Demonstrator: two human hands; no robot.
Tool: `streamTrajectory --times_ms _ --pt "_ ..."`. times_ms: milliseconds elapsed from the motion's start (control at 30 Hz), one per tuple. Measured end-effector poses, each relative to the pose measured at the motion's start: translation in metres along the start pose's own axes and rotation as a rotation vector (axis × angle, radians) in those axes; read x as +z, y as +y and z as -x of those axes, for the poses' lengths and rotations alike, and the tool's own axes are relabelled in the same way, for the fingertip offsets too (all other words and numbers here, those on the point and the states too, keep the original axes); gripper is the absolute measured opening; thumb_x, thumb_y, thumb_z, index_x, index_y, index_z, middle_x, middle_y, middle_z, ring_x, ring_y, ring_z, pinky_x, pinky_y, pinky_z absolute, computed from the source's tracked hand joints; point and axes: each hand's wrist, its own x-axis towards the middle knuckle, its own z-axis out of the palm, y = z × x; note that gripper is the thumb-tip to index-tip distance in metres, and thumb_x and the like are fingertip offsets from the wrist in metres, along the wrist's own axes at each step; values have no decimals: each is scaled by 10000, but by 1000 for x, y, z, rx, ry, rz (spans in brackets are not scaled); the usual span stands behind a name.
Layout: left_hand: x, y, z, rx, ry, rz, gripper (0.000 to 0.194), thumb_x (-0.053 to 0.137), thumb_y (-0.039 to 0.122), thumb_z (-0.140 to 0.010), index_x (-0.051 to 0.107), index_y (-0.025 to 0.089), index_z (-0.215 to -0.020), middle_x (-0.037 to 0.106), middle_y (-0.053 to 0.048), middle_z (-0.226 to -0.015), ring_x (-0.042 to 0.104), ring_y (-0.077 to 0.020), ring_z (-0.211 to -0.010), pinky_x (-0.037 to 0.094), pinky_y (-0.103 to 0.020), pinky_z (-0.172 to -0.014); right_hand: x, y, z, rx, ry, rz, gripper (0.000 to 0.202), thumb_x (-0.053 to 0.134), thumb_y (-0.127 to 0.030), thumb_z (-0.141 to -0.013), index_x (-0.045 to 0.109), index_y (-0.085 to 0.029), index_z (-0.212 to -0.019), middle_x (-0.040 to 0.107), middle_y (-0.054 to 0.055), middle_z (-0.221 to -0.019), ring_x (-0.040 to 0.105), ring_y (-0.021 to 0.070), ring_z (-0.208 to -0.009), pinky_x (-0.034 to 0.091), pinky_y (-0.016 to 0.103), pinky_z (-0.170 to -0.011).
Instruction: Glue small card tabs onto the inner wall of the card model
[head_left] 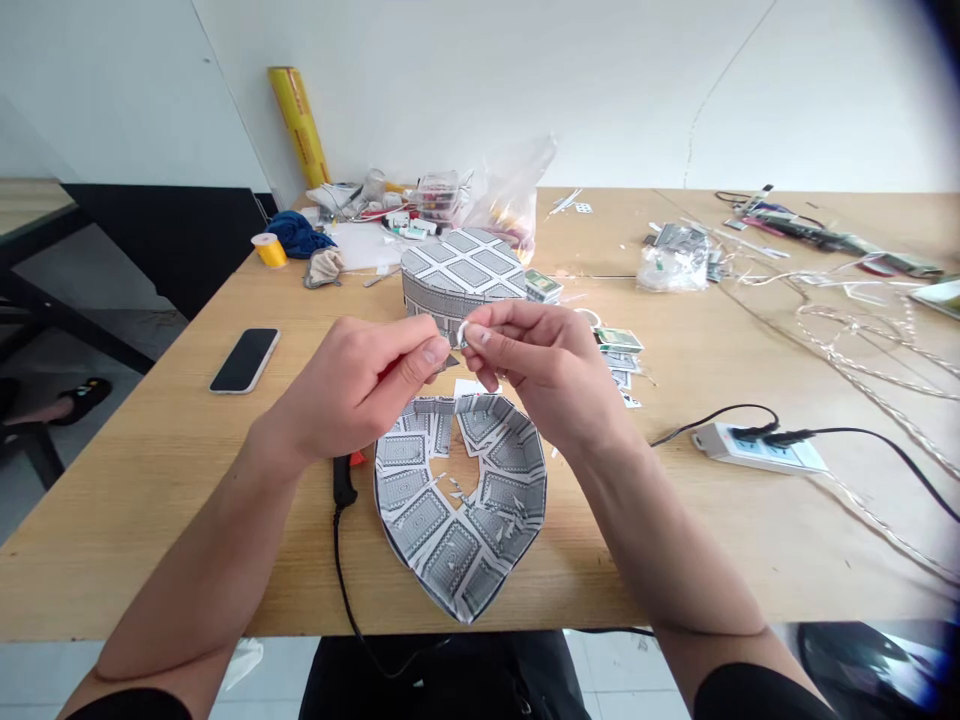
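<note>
My left hand (367, 380) is closed in a pinch, and whatever lies between its thumb and finger is too small to make out. Just beside it, my right hand (544, 360) pinches a small white strip (462, 332) that curls at the fingertips. Both hands are raised over a teardrop-shaped tray (450, 555) built from grey-backed playing cards, with a gap in its floor and small scraps inside. Behind them stands a rounded box (465, 265) covered in the same cards. Left of the tray, partly under my left wrist, lies a black-handled corded tool (343, 485) with a red part.
A phone (246, 361) lies at the left, near a yellow spool (269, 250). Card packs (619, 341) and loose cards sit right of the box. A power strip (757, 450) with plugged cords is at the right. Coiled cable (862, 330) and clutter line the back.
</note>
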Motion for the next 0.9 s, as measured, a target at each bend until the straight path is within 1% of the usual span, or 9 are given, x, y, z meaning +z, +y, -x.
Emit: streamTrajectory --times_ms 200,400,533,733,900 --pt "4 -1 1 -88 111 75 414 459 361 -1145 537 205 -771 556 57 -587 505 -86 -502 401 -289 -549 2 0 -1 30 -21 15 178 952 -241 -774 813 -172 -860 730 10 -715 627 119 -659 468 240 -552" --pt "6 0 0 -51 135 46 441 462 359 -1149 531 205 -742 547 54 -583 488 -86 -507 387 -303 -549 3 3 1 62 -39 -1 231 965 -299 -765 809 -170 -878 732 15 -748 618 119 -665 456 243 -544" --pt "7 1 0 -15 170 -43 436 452 348 -1147 530 210 -741 537 44 -599 466 -99 -520 354 -324 -538 3 3 0 80 -58 -45 220 965 -274 -761 807 -172 -874 732 12 -758 599 109 -655 436 234 -534" --pt "7 5 1 6 174 -110 406 449 307 -1131 533 219 -743 541 35 -610 445 -113 -513 352 -329 -550 4 4 0 101 -83 -70 199 963 -252 -757 814 -174 -863 730 8 -767 569 101 -641 428 236 -532" --pt "3 3 0 17 139 -129 397 463 281 -1113 517 217 -725 523 40 -584 438 -112 -509 348 -317 -547 5 4 0 93 -77 -90 212 971 -252 -747 807 -172 -854 720 4 -752 558 97 -633 418 233 -531"
